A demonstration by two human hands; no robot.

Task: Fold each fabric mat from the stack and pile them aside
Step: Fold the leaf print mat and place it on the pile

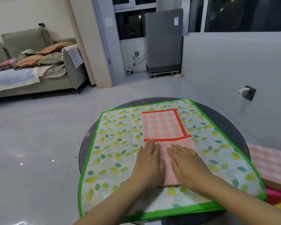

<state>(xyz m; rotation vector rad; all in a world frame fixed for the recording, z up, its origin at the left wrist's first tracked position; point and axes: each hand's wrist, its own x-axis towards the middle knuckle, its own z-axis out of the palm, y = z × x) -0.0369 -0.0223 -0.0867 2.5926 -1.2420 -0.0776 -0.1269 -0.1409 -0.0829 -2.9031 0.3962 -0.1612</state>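
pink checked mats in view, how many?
2: one pink checked mat under both hands on the green-edged mat, another at the right edge. More may be hidden.

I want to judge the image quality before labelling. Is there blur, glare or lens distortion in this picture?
Head view: the hands, left hand and right hand, are softly motion-blurred on the pink checked mat; small glare spots lie on the floor at left; wide-angle distortion bends the green-edged mat borders; windows are dark.

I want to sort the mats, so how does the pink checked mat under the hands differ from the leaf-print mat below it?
The pink checked mat is folded narrow with red edging; the leaf-print mat lies spread wide, edged green. Both hands press the pink one; the leaf one only carries it. Both lie flat.
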